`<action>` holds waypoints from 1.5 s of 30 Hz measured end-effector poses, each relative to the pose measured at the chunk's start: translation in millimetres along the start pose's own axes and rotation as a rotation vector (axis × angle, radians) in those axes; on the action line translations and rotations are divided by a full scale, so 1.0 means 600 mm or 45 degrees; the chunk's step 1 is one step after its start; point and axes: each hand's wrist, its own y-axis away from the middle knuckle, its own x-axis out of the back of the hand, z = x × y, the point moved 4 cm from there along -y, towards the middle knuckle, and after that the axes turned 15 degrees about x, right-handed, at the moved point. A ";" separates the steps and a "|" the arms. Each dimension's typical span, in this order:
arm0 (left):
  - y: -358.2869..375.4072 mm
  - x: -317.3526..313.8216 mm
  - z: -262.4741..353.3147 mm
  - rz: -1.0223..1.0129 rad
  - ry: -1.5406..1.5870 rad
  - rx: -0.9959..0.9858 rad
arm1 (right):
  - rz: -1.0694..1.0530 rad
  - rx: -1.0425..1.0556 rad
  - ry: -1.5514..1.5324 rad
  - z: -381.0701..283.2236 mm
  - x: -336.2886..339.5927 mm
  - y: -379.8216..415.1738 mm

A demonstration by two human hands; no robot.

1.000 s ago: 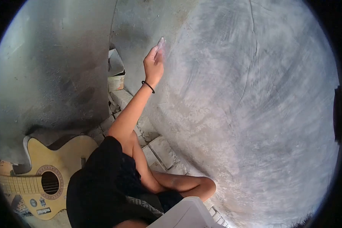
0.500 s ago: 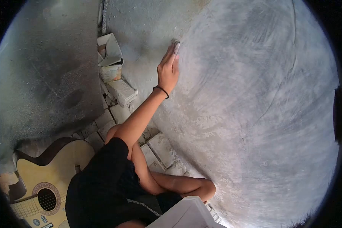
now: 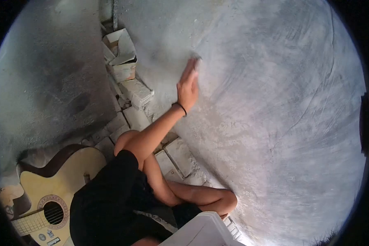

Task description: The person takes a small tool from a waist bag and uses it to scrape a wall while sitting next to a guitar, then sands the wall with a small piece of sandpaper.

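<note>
My left hand [image 3: 187, 88], with a black band at the wrist, reaches up to the grey plastered wall [image 3: 250, 102]. Its fingers are pressed together, blurred by motion, around a small grey piece [image 3: 198, 58] at the fingertips; its kind is too blurred to tell. Around the hand the wall surface shows pale, swirling rub marks. Of my right arm only a bit of skin appears at the bottom edge, and its hand is out of sight. A white object with a rounded corner [image 3: 205, 229] fills the bottom foreground.
An acoustic guitar [image 3: 65, 180] lies at lower left, beside my black sleeve. Pale blocks [image 3: 178, 156] line the wall's foot near my crossed legs [image 3: 192, 194]. A battered box [image 3: 123, 53] stands on a block [image 3: 137, 92] at upper left. A dark grey panel [image 3: 49, 78] covers the left.
My left hand has moved down along the wall, closer to me, with the grey piece at its fingertips. The view has shifted slightly.
</note>
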 end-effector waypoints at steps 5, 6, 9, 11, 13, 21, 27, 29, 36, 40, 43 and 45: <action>-0.018 -0.007 0.015 0.108 0.022 -0.018 | 0.031 -0.034 0.094 0.018 0.051 0.027; 0.005 -0.007 0.010 0.053 -0.004 -0.013 | 0.028 -0.033 0.078 0.016 0.042 0.029; -0.041 -0.001 -0.019 0.029 -0.034 -0.062 | -0.004 0.044 0.116 0.029 0.026 0.021; -0.059 0.000 0.002 0.018 0.050 0.026 | 0.007 0.015 0.125 0.036 0.046 0.030; 0.009 -0.007 0.014 0.012 0.020 0.042 | -0.007 -0.013 0.087 0.024 0.057 0.036; -0.012 -0.017 0.013 0.046 0.037 0.027 | -0.089 -0.037 0.006 0.015 0.041 0.029; -0.021 -0.011 -0.006 0.016 -0.025 -0.103 | -0.044 -0.062 0.031 0.027 0.025 0.024; -0.021 -0.027 -0.006 0.042 0.005 -0.062 | -0.071 -0.084 0.092 0.033 0.039 0.033; -0.031 -0.015 -0.025 0.029 -0.024 -0.120 | -0.030 -0.025 0.150 0.057 0.021 0.030; -0.028 -0.010 0.016 0.107 0.060 -0.012 | -0.037 -0.079 -0.007 0.023 0.026 0.027; 0.045 -0.021 0.002 -0.024 0.042 -0.060 | -0.016 -0.063 0.040 0.040 0.024 0.028; -0.011 -0.032 -0.039 -0.003 0.057 -0.032 | 0.004 -0.074 0.014 0.043 0.018 0.028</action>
